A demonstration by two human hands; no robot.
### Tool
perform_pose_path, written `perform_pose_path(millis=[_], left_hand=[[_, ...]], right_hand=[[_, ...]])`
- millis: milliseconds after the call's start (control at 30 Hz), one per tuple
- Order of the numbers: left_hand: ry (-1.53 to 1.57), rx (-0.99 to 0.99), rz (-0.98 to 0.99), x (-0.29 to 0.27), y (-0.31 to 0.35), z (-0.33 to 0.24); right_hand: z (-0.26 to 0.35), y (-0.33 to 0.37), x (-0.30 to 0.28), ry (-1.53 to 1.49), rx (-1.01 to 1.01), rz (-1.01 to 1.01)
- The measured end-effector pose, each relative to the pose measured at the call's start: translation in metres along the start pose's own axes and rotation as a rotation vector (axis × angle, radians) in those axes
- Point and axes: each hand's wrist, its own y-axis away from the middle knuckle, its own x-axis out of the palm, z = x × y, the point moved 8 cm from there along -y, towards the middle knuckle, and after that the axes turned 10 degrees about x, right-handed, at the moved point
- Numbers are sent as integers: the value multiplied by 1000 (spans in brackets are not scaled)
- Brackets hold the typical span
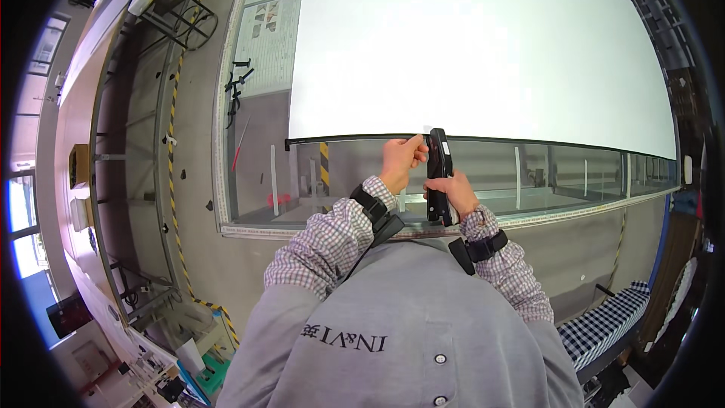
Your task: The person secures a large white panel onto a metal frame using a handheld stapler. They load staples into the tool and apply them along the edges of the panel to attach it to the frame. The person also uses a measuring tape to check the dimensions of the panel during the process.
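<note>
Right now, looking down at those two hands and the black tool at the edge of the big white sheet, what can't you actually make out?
- Head view: the lower end of the black handheld tool is hidden inside the right hand.
- What the left hand pinches at the white sheet's edge is too small to tell.
- The small items under the glass-topped table are blurred by reflections.
- The room's corners are cut off by the fisheye rim.

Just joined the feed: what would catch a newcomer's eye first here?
The big white sheet fills the upper middle and right of the view, lying on a glass-topped table. At its near edge, the right hand grips a black handheld tool upright, while the left hand pinches beside its top. Yellow-black floor tape runs down the left.
</note>
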Motion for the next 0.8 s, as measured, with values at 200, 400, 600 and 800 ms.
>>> perform_pose_path(millis=[200,400,600,800], left_hand=[[-93,6,36,3,-2,3],[-209,87,139,16,0,-11],[-135,92,233,53,2,5],[21,24,302,179,-6,64]], right_hand=[[-1,-1,-7,75,-12,-99],[1,5,-15,-85,-148,151],[6,64,-151,-122,-134,-16],[8,76,-292,-190,-138,-193]])
